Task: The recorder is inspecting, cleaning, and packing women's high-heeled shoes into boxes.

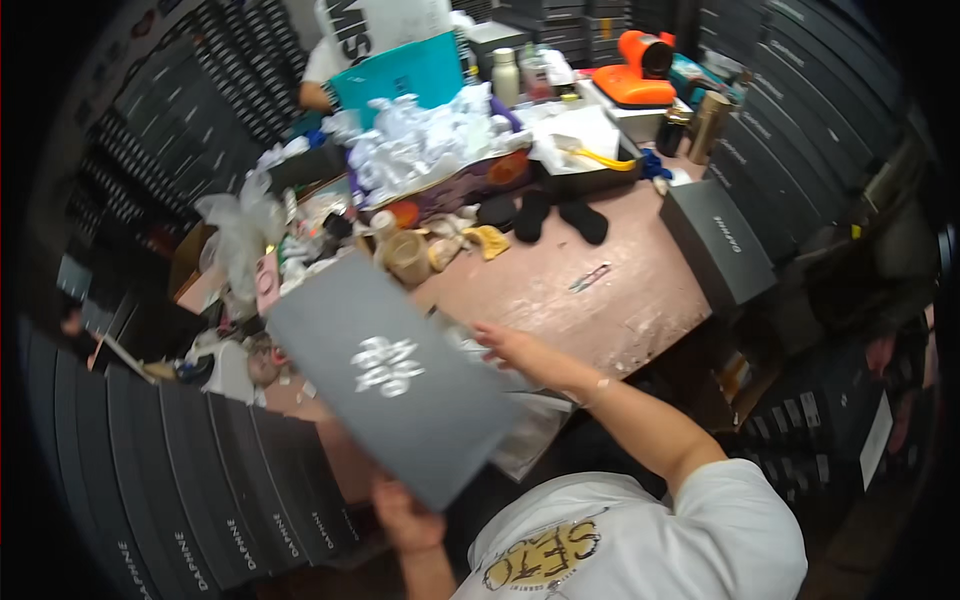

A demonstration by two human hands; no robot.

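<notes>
A dark grey shoe box (385, 375) with a pale flower-like emblem hangs tilted in front of me, above the near left of the table. At its lower corner my left hand (408, 518) grips the edge, its fingers partly hidden by the box. My right hand (525, 357) is beside the box's right edge, fingers stretched out; whether it touches the box is unclear. Below that hand, clear plastic (530, 440) shows from behind the box. Small snips (590, 278) lie on the pinkish table (640, 310) beyond.
Dark shoe boxes stand in a row (215, 480) at left and in stacks (790, 110) at right. A carton of crumpled white paper (430, 145), black footwear-shaped pieces (583, 222), an orange device (640, 75) and a grey box (718, 240) occupy the table. Another person's arm (315, 95) shows behind.
</notes>
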